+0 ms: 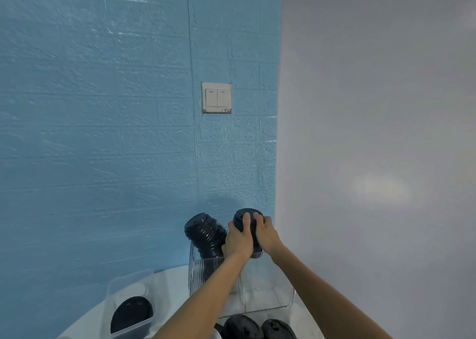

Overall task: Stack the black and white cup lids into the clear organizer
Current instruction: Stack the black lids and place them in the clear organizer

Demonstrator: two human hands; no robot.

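Above the clear ribbed plastic organizer (257, 295), both hands, left hand (238, 240) and right hand (266, 233), grip a ridged stack of black plastic cup lids (244, 220); another black lid stack (206, 235) leans inside the organizer.

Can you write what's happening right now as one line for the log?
hands: left hand and right hand grip black lid stack | place: over clear organizer | beside: leaning lid stack

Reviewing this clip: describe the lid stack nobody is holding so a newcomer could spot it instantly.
Start at the clear organizer against the blue wall. Rising from its left rear compartment is a stack of black lids. Unlike the stack beside it that both hands grip, this one is untouched and leans left.
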